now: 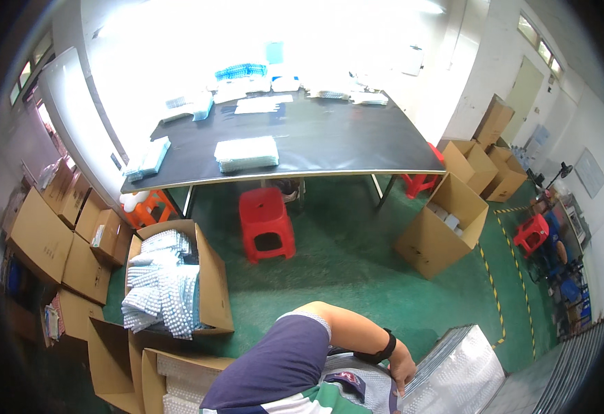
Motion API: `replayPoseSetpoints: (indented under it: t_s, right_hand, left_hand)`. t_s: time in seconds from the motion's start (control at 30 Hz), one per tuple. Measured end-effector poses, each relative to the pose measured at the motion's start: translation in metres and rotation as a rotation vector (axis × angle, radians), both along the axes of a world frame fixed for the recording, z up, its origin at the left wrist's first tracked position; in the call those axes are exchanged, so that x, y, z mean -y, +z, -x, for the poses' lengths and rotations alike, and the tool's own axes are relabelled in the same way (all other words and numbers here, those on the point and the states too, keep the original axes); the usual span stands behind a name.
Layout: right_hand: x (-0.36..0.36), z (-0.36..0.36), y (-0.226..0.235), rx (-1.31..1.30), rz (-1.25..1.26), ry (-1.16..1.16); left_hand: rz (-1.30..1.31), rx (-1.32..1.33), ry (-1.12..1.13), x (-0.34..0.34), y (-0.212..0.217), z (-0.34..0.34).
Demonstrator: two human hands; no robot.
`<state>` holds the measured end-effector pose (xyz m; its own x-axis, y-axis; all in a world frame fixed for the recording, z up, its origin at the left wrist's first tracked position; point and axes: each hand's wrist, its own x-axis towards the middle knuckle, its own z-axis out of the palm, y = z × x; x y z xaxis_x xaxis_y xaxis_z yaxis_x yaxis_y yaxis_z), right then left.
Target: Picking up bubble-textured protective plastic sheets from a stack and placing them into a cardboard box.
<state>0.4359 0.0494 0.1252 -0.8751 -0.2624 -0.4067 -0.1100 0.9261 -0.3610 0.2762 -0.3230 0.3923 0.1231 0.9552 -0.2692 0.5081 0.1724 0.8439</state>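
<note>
My left arm, in a purple sleeve with a black band at the wrist, bends across the lower edge of the view. My left hand (402, 368) has its fingers curled down at the near left edge of a stack of clear dimpled plastic sheets (471, 372). Its fingertips are partly hidden between my shirt and the stack. The stack leans at a tilt, its layered edges facing my hand. My right hand is out of view.
A black-topped table (329, 141) holds several plastic stacks, one near its front edge (247, 153). A red stool (266, 224) stands before it. An open carton (216, 290) full of dimpled sheets is at left, another carton (426, 241) at right. Floor tape (492, 290) runs beyond.
</note>
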Motion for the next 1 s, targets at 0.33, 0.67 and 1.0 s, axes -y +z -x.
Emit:
replayPoseSetpoints:
  t_s: [0.33, 0.67, 1.0]
  right_hand:
    - [-0.006, 0.038, 0.019, -0.048, -0.108, 0.136]
    - [0.058, 0.155, 0.025, -0.116, -0.159, 0.391]
    - [0.223, 0.203, -0.016, -0.126, -0.122, 0.514]
  left_hand:
    - [0.128, -0.044, 0.006, 0.008, 0.013, 0.009]
    - [0.031, -0.023, 0.296, 0.109, 0.037, 0.041]
    - [-0.328, 0.197, 1.422, 0.376, 0.057, 0.044]
